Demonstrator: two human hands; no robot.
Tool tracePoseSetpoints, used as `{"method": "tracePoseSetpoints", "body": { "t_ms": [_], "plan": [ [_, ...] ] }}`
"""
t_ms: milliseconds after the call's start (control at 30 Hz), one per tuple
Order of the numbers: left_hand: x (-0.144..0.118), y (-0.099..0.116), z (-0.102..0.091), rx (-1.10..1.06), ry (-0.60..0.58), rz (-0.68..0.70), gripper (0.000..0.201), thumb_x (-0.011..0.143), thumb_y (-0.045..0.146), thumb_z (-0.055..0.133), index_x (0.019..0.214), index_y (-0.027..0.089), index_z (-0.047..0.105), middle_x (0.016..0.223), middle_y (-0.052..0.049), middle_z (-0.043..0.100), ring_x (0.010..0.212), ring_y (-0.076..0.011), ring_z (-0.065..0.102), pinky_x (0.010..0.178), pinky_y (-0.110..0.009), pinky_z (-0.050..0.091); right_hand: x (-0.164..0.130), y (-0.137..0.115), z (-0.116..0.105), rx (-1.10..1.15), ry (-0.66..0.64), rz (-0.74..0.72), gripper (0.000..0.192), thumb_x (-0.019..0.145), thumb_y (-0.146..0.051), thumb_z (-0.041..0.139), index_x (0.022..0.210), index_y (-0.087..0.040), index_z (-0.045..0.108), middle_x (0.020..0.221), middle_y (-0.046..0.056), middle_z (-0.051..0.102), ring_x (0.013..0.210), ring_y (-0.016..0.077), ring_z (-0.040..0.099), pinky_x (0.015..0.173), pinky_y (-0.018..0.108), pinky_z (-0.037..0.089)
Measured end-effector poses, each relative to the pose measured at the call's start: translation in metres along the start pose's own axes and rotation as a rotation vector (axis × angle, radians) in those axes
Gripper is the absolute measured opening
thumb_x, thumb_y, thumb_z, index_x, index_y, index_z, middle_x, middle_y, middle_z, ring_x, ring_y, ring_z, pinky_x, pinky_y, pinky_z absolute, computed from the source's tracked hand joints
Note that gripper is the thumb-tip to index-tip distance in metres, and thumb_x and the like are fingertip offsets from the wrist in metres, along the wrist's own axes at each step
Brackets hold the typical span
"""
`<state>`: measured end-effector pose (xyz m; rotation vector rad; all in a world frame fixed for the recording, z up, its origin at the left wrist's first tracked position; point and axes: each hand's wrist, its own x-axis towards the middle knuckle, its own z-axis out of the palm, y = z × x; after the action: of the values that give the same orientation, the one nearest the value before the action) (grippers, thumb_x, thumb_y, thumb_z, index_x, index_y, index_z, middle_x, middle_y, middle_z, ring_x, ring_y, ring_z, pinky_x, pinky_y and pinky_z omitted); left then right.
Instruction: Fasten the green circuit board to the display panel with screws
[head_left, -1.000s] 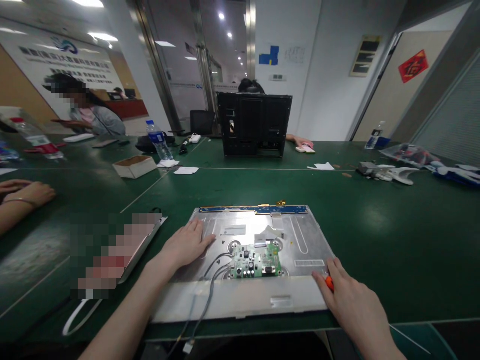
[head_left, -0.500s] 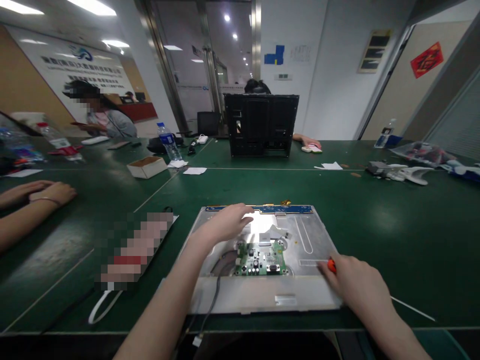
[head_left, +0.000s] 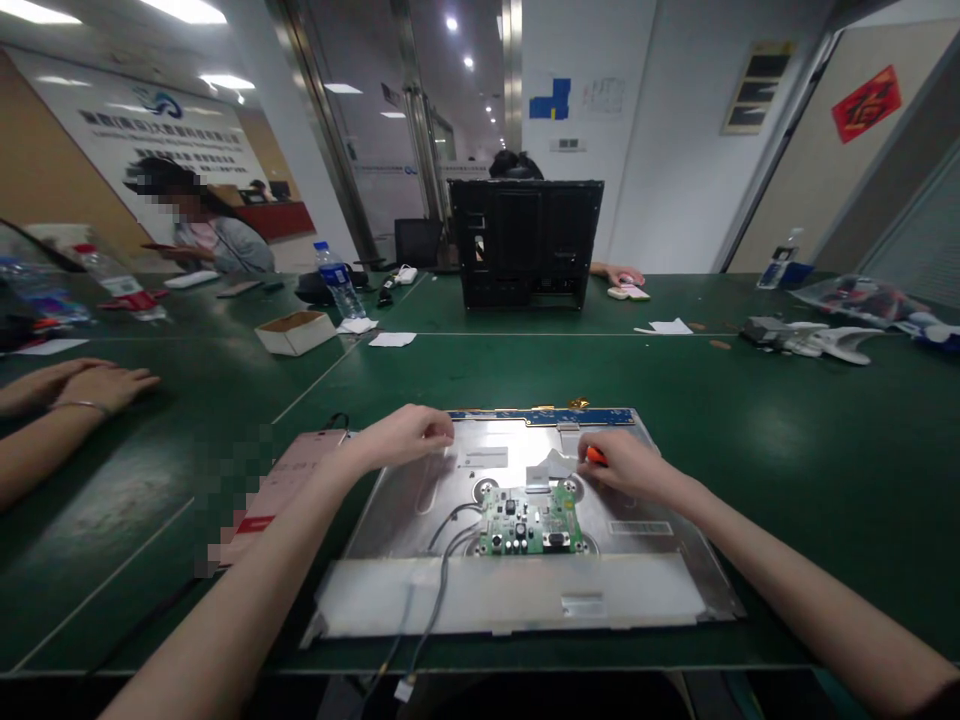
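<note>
A metal-backed display panel (head_left: 637,590) lies on the table in front of me. A green circuit board (head_left: 534,522) sits at its middle, and a blue strip board (head_left: 592,416) runs along its far edge. My left hand (head_left: 409,436) is over the panel's upper left, fingers loosely bent and apart, nothing visible in them. At the board's upper right corner, my right hand (head_left: 619,466) is closed around an orange-handled screwdriver (head_left: 597,456); its tip is hidden. Beside the fingers a pale ribbon cable (head_left: 553,466) rises from the board. Dark cables (head_left: 442,575) trail off the near edge.
Left of the panel lies a pink, partly blurred flat box (head_left: 281,480). Another person's hands (head_left: 97,385) rest at the far left. Farther back are an open carton (head_left: 295,333), a water bottle (head_left: 339,282), a black monitor casing (head_left: 526,245) and paper scraps (head_left: 670,327).
My right hand has moved from the panel's right edge inward to the board's upper right corner, with the screwdriver. My left hand has shifted left, away from the panel's middle.
</note>
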<state>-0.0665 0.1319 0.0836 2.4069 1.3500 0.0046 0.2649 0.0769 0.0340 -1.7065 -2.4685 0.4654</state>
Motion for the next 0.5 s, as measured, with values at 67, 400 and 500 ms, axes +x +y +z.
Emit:
{"method": "tracePoseSetpoints", "body": {
  "t_ms": [67, 400, 500],
  "plan": [
    [-0.003, 0.001, -0.002, -0.057, 0.018, 0.010, 0.031, 0.086, 0.037, 0.048, 0.090, 0.015, 0.069, 0.084, -0.006, 0.070, 0.074, -0.0185, 0.060, 0.067, -0.026, 0.040, 0.000, 0.000, 0.002, 0.000, 0.005, -0.010, 0.013, 0.090, -0.022, 0.058, 0.092, -0.016, 0.070, 0.093, 0.008, 0.074, 0.086, 0.0207, 0.067, 0.076, 0.027, 0.044],
    [0.013, 0.014, 0.035, -0.105, -0.091, 0.057, 0.021, 0.077, 0.030, 0.062, 0.089, 0.015, 0.071, 0.083, -0.005, 0.069, 0.075, -0.0191, 0.061, 0.063, -0.025, 0.040, -0.001, -0.003, 0.008, -0.063, 0.014, 0.028, 0.017, 0.090, -0.016, 0.053, 0.091, -0.016, 0.070, 0.094, 0.011, 0.074, 0.087, 0.0238, 0.066, 0.072, 0.028, 0.042],
    [0.010, 0.010, 0.041, -0.110, -0.068, 0.046, 0.017, 0.076, 0.026, 0.063, 0.086, 0.015, 0.070, 0.079, -0.004, 0.067, 0.072, -0.0186, 0.060, 0.062, -0.026, 0.039, 0.002, -0.001, 0.006, -0.070, 0.006, 0.027, 0.016, 0.089, -0.016, 0.054, 0.091, -0.017, 0.070, 0.095, 0.010, 0.074, 0.087, 0.0238, 0.067, 0.071, 0.028, 0.041]
  ]
}}
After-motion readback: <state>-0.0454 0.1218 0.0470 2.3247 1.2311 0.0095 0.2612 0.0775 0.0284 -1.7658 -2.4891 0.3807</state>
